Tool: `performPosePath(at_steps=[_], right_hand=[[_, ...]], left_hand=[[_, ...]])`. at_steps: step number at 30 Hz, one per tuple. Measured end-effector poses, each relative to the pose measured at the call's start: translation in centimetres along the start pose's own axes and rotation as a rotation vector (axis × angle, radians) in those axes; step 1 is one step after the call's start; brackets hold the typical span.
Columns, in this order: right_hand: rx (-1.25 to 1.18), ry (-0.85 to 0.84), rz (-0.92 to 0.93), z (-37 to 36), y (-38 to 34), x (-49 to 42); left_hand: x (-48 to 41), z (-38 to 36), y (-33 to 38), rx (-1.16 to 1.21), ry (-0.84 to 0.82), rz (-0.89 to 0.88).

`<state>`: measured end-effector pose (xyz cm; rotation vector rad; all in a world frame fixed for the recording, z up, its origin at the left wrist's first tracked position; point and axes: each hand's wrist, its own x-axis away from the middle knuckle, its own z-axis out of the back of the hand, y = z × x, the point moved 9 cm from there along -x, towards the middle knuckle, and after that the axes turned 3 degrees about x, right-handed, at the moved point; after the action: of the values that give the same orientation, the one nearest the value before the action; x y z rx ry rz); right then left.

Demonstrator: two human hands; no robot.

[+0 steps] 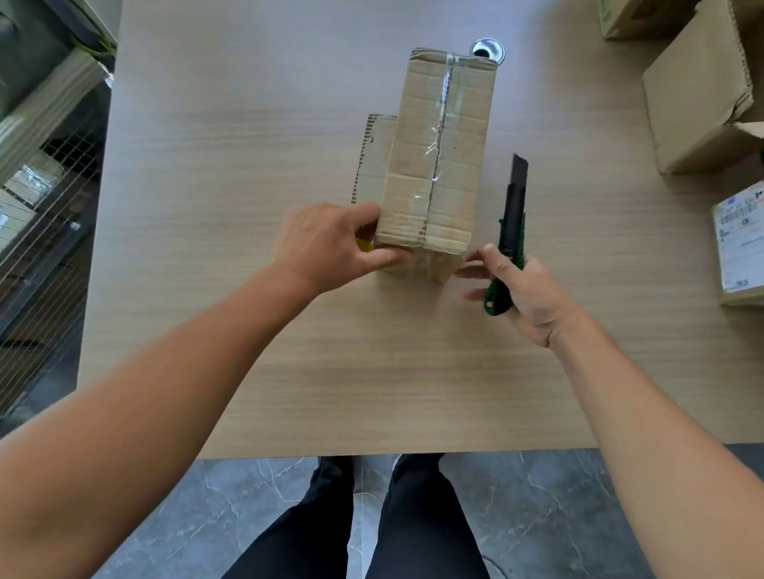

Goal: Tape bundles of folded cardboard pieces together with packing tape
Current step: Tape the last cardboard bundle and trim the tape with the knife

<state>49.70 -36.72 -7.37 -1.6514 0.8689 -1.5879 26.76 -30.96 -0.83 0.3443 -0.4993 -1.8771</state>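
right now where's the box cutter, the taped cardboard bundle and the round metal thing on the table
box cutter (516, 204): head view, on the black body above the green grip
cardboard bundle (411, 159): head view, on its top face, left of the tape
round metal fitting (493, 46): head view, on its shiny rim
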Motion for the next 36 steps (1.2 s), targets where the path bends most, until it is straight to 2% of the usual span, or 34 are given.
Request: performPosePath(at_steps=[2,4,6,9,14,18,21,24,28,32,36], right_hand=[[0.255,0.243,0.153,1.9,-2.8,1.9],[0.365,0.348,0.281,0.8,-5.9,4.3],[0.506,0.355,0.365,-2.2,-7.8,6.1],[0.781,0.327,0.484,-7.2,-9.1,7.7],[0.972,0.330,0.420,-10.4,-7.0,8.4],[1.045,0.301,0.406,-11.1,-5.7,9.4],[1.053,0.294,0.386,-10.9,-5.4,9.8],[1.019,0.300,0.341,-11.1,-5.9,9.7],[1.044,0.255,0.269,-11.4,-5.9,9.3],[1.187,0.192,0.201,-12.2,-5.1,8.2],[1.307,0.155,0.183,-13.2,-4.7,7.5]], left_hand=[[0.4,-0.3,0.3,-0.018,-0.005,0.021],[0.8,-1.0,0.8,-0.026,-0.030,0.059],[1.0,-2.0,1.3,0.007,-0.102,0.106],[1.6,-2.8,1.2,0.245,-0.216,0.141],[3.7,-2.3,-1.1,0.643,-0.320,0.245],[4.2,-1.6,-2.0,0.733,-0.401,0.210],[3.6,-0.6,-2.0,0.622,-0.407,0.162],[2.9,0.4,-2.9,0.135,-0.393,0.146],[2.6,0.4,-2.7,0.165,-0.456,0.182],[2.3,1.7,-1.6,0.072,-0.315,0.148],[3.2,2.7,-0.2,0.046,-0.156,-0.016]])
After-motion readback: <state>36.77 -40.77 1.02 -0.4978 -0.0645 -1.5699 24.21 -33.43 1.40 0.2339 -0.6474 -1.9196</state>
